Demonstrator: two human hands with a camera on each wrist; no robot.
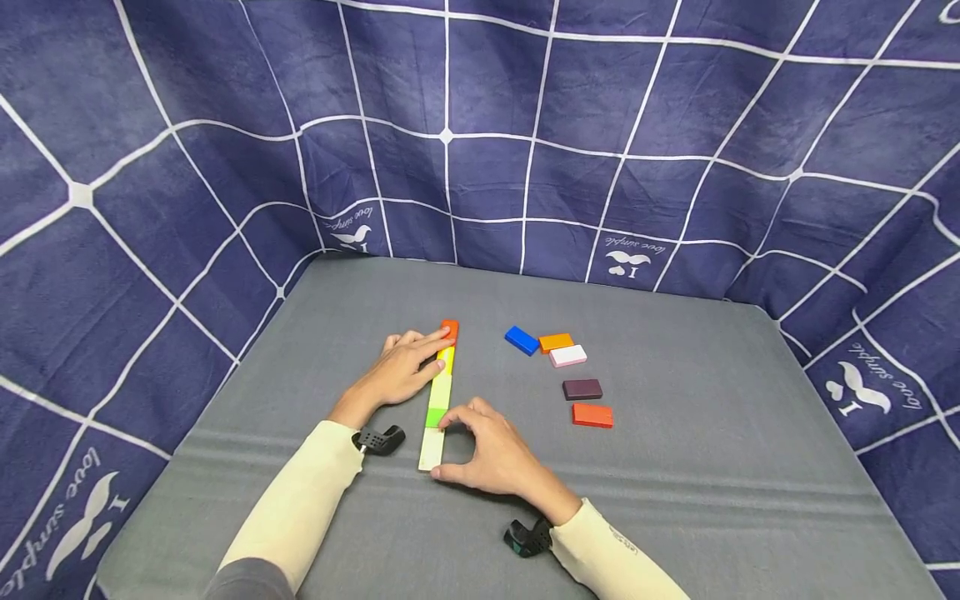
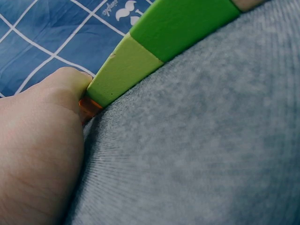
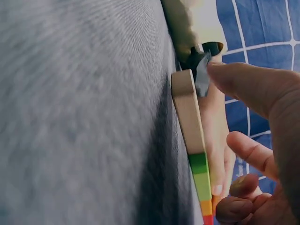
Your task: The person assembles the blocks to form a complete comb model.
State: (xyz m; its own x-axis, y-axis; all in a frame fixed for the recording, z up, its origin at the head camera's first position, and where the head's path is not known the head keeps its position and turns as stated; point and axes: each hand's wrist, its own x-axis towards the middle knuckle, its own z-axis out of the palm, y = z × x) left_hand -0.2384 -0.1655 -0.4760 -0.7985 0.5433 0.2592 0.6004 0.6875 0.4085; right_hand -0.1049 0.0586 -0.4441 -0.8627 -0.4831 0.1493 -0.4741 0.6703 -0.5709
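Five coloured blocks lie end to end in a row on the grey surface point(image 1: 675, 367): red-orange block point(image 1: 451, 324), yellow block point(image 1: 447, 357), light green block point(image 1: 440, 390), green block point(image 1: 435, 417), pale block point(image 1: 431, 451), far to near. Left hand point(image 1: 395, 367): fingers extended, laid along and over the far end; no grasp. Right hand point(image 1: 491, 447): thumb and index finger spread along the pale block, thumb by its near end; right wrist view shows fingers apart, not clamped. Light contact cannot be ruled out.

Risks (judged): an off-line push on the pale block could kink the row at the green joint; a sideways drag by the left hand could skew the far blocks; creases in the surface could tip an edge. The loose blue block point(image 1: 522, 340) stands well clear; low risk.
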